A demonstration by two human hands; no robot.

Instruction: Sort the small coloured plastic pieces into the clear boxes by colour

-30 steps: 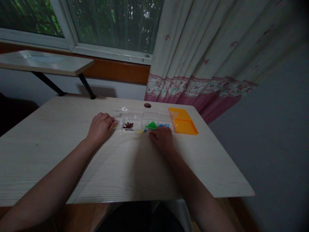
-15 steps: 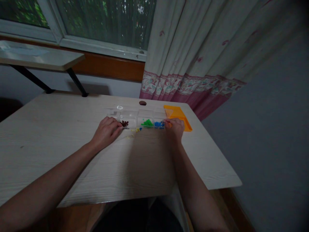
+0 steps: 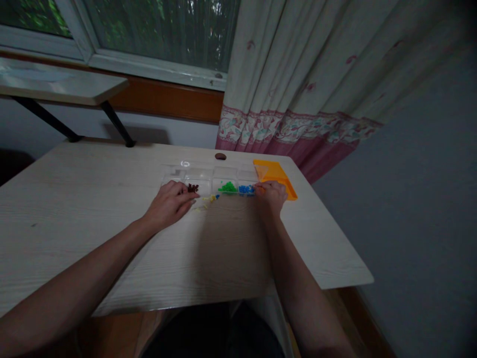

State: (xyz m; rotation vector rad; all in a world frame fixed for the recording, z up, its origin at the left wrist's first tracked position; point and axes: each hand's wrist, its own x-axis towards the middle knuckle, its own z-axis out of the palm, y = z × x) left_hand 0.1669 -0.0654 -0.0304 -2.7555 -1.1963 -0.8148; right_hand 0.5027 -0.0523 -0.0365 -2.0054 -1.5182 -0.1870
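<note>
A clear plastic compartment box [image 3: 204, 174] lies across the far part of the table. Small dark red pieces [image 3: 193, 188], green pieces [image 3: 228, 187] and blue pieces [image 3: 246, 189] sit in separate compartments. Yellow pieces [image 3: 206, 199] and a blue one lie loose on the tabletop in front of it. My left hand [image 3: 169, 203] is at the box's front left, thumb stretched toward the yellow pieces and apart from the index finger. At the box's right end, my right hand [image 3: 271, 198] has its fingertips pinched beside the blue pieces; what they hold is too small to tell.
An orange tray [image 3: 276, 171] lies just behind and right of my right hand. The wooden table [image 3: 141, 263] has a round brown hole [image 3: 220, 156] near its back edge. A raised shelf [image 3: 63, 82] stands back left. A curtain [image 3: 290, 99] hangs behind the table.
My left thumb has stretched to the right and moved apart from the index finger. My right hand stays at the box's right end. The view has shifted slightly.
</note>
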